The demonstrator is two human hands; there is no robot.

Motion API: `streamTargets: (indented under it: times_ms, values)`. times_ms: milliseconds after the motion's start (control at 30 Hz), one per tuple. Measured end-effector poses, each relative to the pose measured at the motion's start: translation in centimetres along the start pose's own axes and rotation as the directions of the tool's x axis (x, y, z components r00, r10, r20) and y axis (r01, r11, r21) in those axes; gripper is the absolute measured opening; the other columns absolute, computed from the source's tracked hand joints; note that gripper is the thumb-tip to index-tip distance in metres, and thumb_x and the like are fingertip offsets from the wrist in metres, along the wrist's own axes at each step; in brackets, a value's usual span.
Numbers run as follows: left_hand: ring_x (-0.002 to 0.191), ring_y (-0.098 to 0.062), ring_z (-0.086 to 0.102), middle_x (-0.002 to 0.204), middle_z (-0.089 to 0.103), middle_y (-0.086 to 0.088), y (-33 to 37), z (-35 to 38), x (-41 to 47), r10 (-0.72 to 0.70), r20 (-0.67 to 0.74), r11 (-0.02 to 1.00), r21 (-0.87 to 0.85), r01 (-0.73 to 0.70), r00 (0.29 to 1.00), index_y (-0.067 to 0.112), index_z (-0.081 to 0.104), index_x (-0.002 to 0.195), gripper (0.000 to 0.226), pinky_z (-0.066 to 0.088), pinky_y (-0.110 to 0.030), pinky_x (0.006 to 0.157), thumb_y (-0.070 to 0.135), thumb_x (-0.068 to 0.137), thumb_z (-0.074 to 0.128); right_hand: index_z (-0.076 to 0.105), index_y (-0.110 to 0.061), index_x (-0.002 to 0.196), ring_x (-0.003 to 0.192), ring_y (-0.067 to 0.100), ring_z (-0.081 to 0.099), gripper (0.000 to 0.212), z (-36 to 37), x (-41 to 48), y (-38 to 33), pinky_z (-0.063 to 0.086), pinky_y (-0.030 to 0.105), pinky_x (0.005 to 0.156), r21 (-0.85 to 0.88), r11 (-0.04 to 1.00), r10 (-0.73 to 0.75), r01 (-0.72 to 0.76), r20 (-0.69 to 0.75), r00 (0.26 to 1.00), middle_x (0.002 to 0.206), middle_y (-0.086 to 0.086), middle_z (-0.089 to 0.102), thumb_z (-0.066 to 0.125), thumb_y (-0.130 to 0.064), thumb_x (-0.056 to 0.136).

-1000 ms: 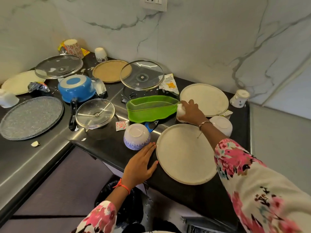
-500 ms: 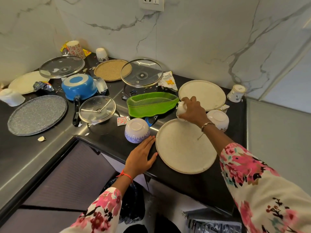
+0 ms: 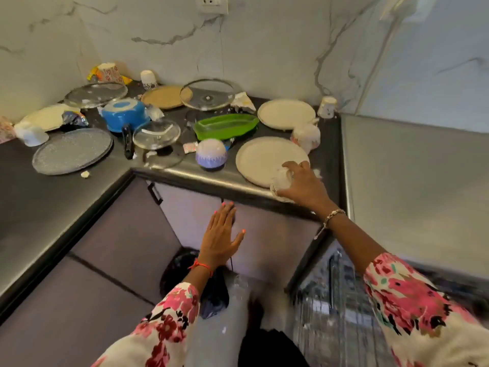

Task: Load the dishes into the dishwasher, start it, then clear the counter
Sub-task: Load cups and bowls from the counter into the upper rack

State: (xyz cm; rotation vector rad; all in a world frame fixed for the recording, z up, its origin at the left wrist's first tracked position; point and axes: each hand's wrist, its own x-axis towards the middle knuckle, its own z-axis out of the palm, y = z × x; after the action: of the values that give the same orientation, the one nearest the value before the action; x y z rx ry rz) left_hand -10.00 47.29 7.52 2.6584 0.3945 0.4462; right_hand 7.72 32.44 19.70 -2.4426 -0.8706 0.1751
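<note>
Lifted off the back of the counter [image 3: 185, 178], a small white cup [image 3: 281, 184] now sits gripped in the right hand [image 3: 304, 185] over the near edge, probably bound for the blurred dishwasher rack [image 3: 330, 300] below, while the left hand [image 3: 221, 234] hangs open and empty.

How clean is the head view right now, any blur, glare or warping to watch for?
Head view: motion blur smears the right hand and the small white cup it grips, plus the dishwasher rack below. The far glass lid is soft but readable. Wide-angle warping bends the counter edge. Lighting is even, with no harsh glare.
</note>
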Motion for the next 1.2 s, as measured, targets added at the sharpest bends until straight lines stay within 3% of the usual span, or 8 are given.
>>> streamTargets:
  times_ms: [233, 333, 467, 600, 767, 900, 1033, 1200]
  values:
    - [0.142, -0.021, 0.017, 0.150, 0.029, -0.010, 6.2, 2.7, -18.1, 0.001, 0.161, 0.997, -0.070, 0.010, 0.987, 0.005, 0.034, 0.141, 0.071, 0.005, -0.031, 0.117, 0.050, 0.087, 0.031, 0.049, -0.018, 0.129, 0.108, 0.029, 0.051, 0.069, 3.8, -21.4, 1.7, 0.044, 0.033, 0.089, 0.045, 0.982, 0.180, -0.186, 0.117, 0.977, 0.121, 0.010, 0.041, 0.077, -0.027, 0.067]
    - [0.138, -0.028, 0.029, 0.146, 0.037, -0.015, 8.8, 4.1, -24.6, 0.034, 0.269, 0.996, -0.091, -0.009, 0.962, 0.001, 0.040, 0.137, 0.068, 0.010, -0.031, 0.115, 0.048, 0.087, 0.036, 0.049, -0.018, 0.128, 0.107, 0.031, 0.053, 0.069, 5.1, -29.4, 3.8, 0.043, 0.031, 0.089, 0.018, 0.963, 0.260, -0.268, 0.184, 0.948, 0.121, 0.011, 0.042, 0.078, -0.027, 0.066]
    - [0.138, -0.029, 0.029, 0.145, 0.038, -0.016, 12.2, 6.3, -29.4, 0.061, 0.317, 0.993, -0.118, -0.024, 0.947, 0.001, 0.042, 0.136, 0.067, 0.023, -0.042, 0.114, 0.048, 0.089, 0.036, 0.048, -0.021, 0.128, 0.109, 0.029, 0.051, 0.068, 5.9, -37.1, 7.7, 0.041, 0.029, 0.081, 0.015, 0.922, 0.373, -0.386, 0.231, 0.899, 0.122, 0.009, 0.042, 0.078, -0.026, 0.067]
    - [0.141, -0.025, 0.021, 0.150, 0.030, -0.013, 15.9, 9.2, -30.6, 0.140, 0.397, 0.987, -0.127, -0.097, 0.907, 0.003, 0.035, 0.140, 0.070, 0.010, -0.033, 0.117, 0.050, 0.088, 0.031, 0.048, -0.021, 0.128, 0.112, 0.032, 0.049, 0.068, 5.5, -42.0, 12.9, 0.048, 0.039, 0.086, 0.000, 0.865, 0.489, -0.502, 0.222, 0.843, 0.125, 0.009, 0.041, 0.078, -0.027, 0.067]
    - [0.142, -0.017, 0.005, 0.154, 0.015, -0.008, 20.6, 13.7, -27.7, 0.185, 0.421, 0.980, -0.146, -0.134, 0.888, 0.006, 0.023, 0.145, 0.077, 0.003, -0.031, 0.117, 0.056, 0.086, 0.022, 0.048, -0.023, 0.127, 0.114, 0.032, 0.047, 0.064, 4.1, -44.2, 19.7, 0.048, 0.040, 0.087, 0.013, 0.845, 0.530, -0.535, 0.124, 0.839, 0.130, 0.010, 0.039, 0.076, -0.027, 0.069]
    - [0.142, -0.017, 0.004, 0.153, 0.009, -0.007, 23.8, 17.1, -24.3, 0.124, 0.386, 0.987, -0.142, -0.074, 0.914, 0.008, 0.014, 0.146, 0.083, 0.006, -0.034, 0.116, 0.067, 0.087, 0.012, 0.044, -0.022, 0.130, 0.121, 0.030, 0.041, 0.067, 2.9, -42.6, 25.5, 0.046, 0.040, 0.088, -0.022, 0.850, 0.523, -0.527, 0.163, 0.837, 0.132, 0.010, 0.036, 0.077, -0.027, 0.071]
    - [0.142, -0.024, 0.015, 0.152, 0.022, -0.016, 25.1, 19.8, -21.4, 0.053, 0.405, 0.996, -0.088, -0.019, 0.913, 0.001, 0.025, 0.144, 0.071, 0.018, -0.041, 0.115, 0.049, 0.091, 0.029, 0.042, -0.018, 0.133, 0.123, 0.033, 0.040, 0.072, 2.9, -39.3, 30.5, 0.047, 0.042, 0.089, -0.032, 0.863, 0.502, -0.505, 0.179, 0.846, 0.136, 0.013, 0.033, 0.077, -0.028, 0.071]
    - [0.142, -0.022, 0.015, 0.152, 0.023, -0.016, 25.2, 22.5, -19.9, 0.037, 0.428, 0.999, -0.038, -0.023, 0.903, -0.001, 0.027, 0.142, 0.062, 0.014, -0.033, 0.115, 0.036, 0.092, 0.031, 0.034, -0.019, 0.139, 0.128, 0.034, 0.033, 0.079, 4.3, -35.2, 34.0, 0.048, 0.045, 0.090, -0.093, 0.869, 0.495, -0.487, 0.183, 0.849, 0.139, 0.014, 0.031, 0.076, -0.032, 0.073]
